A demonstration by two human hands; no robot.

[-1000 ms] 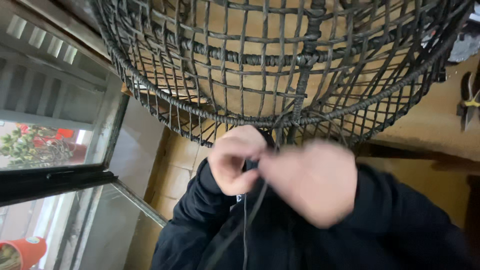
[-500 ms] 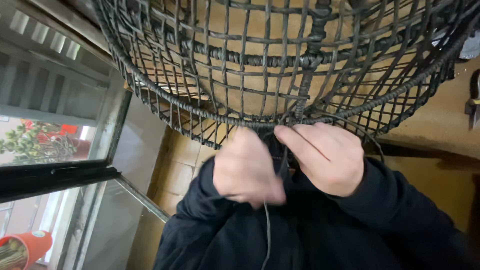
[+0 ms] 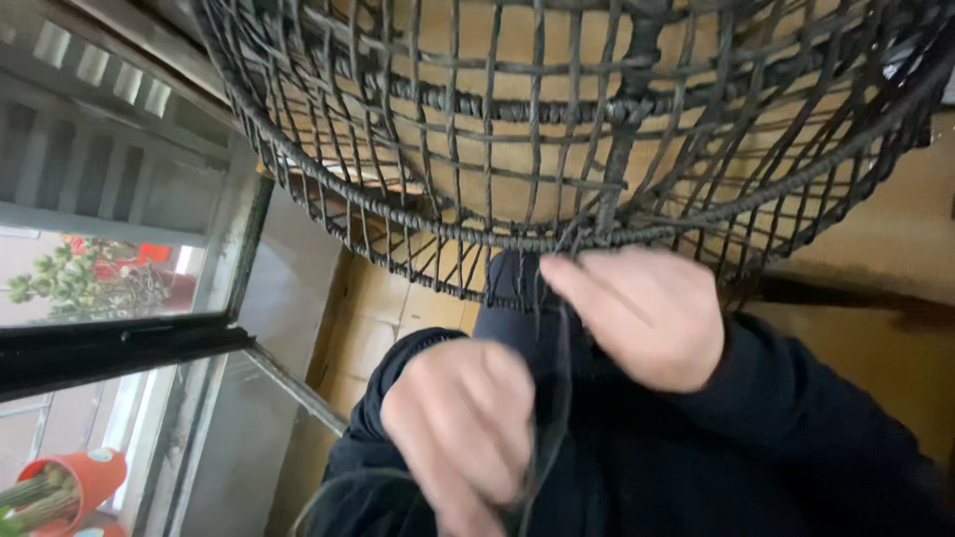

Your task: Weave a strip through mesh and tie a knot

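Observation:
A large round frame woven with dark cord, the wicker basket frame (image 3: 497,129), fills the top of the view. My right hand (image 3: 647,313) is at its lower rim, fingers pinching the dark cord (image 3: 559,388) where it meets the weave. My left hand (image 3: 463,433) is lower down, closed around the same cord and holding it taut. Both arms wear dark sleeves (image 3: 796,438). The cord's loose end trails down past my left hand out of view.
A window with a dark metal frame (image 3: 119,343) stands on the left, with a green plant (image 3: 90,288) outside and an orange pot (image 3: 70,487) at the bottom left. Wooden boards (image 3: 398,308) lie behind the basket frame.
My left hand has dropped down and away from the rim, drawing the cord tight. My right hand has stayed at the rim. The view has shifted slightly.

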